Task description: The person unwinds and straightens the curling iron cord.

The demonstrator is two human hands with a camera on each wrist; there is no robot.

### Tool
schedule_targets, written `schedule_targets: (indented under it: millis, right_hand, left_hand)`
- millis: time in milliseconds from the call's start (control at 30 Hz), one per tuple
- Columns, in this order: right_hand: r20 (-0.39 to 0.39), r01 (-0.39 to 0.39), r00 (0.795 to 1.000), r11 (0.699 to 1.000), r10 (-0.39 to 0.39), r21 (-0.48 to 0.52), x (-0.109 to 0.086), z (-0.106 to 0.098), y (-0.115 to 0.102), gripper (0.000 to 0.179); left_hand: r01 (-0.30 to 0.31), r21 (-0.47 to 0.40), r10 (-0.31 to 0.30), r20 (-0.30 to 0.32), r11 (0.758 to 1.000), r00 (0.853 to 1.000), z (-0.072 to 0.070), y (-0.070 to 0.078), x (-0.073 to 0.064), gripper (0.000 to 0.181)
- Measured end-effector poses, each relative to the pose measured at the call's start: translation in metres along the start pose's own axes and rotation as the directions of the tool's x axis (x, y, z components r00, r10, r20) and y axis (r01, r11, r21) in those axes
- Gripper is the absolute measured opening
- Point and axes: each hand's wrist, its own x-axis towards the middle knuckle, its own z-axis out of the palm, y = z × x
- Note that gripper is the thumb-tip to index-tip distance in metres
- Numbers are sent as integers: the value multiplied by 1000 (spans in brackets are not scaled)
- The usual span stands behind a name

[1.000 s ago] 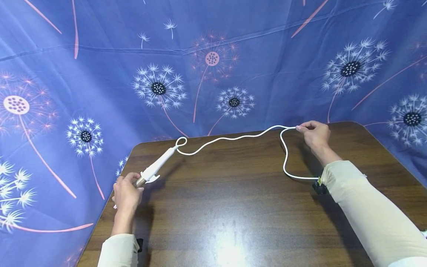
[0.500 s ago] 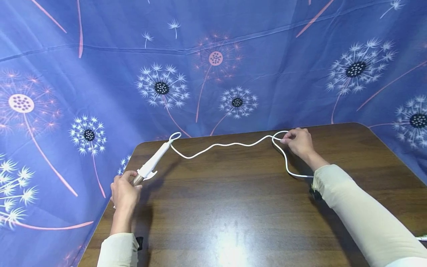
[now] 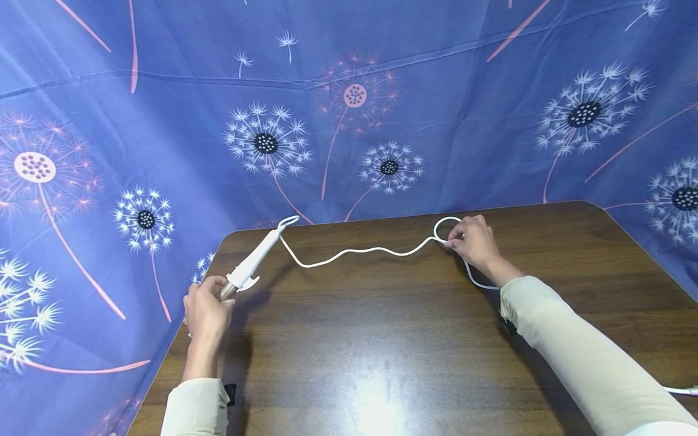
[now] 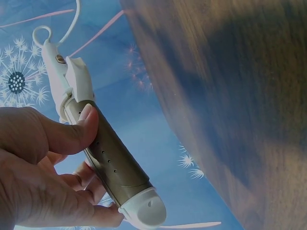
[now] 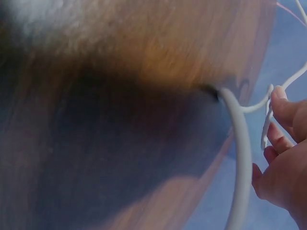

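My left hand grips a curling iron by its barrel, at the table's left side. In the left wrist view the gold barrel has small holes and a white tip, and the thumb presses on it near the white handle. From the handle's end a white cord makes a small loop and runs right across the table's far part. My right hand pinches this cord between thumb and fingers, beside a round loop. In the right wrist view, the fingers hold the cord; a nearer stretch is blurred.
Under both arms lies a brown wood-grain table with rounded far corners. A blue cloth with dandelion prints hangs behind and to the left. Another white cord piece shows at the right edge, past the sleeve.
My right hand has moved left and nearer along the table with the cord, and a round loop has formed beside it. The left hand keeps its hold on the curling iron, which barely shifts.
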Motion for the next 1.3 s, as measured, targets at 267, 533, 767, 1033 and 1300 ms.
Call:
schedule_targets:
  millis: [267,533,767,1033,1300]
  right_hand:
    - [18,-12,1000,999,11,43,4,6,-11,8]
    - [-14,-86,996,966,92,243,14,9,-33,19]
    - [83,-132,991,910,108,394,19,13,-55,23]
    - [284,-204,956,851,67,484,21,27,-73,28]
    - [444,-202,895,861,-32,468,20,44,-91,35]
  left_hand:
    - [6,-7,-5,6,1000,1000,0,2,0,46]
    - [8,-15,-8,19,1000,1000,-1,3,-1,46]
    - [1,-10,-1,22,1000,1000,0,4,-2,47]
    - [2,-21,-1,36,1000,999,0,7,-3,46]
    - [-25,-33,26,43,999,999,1,11,-5,46]
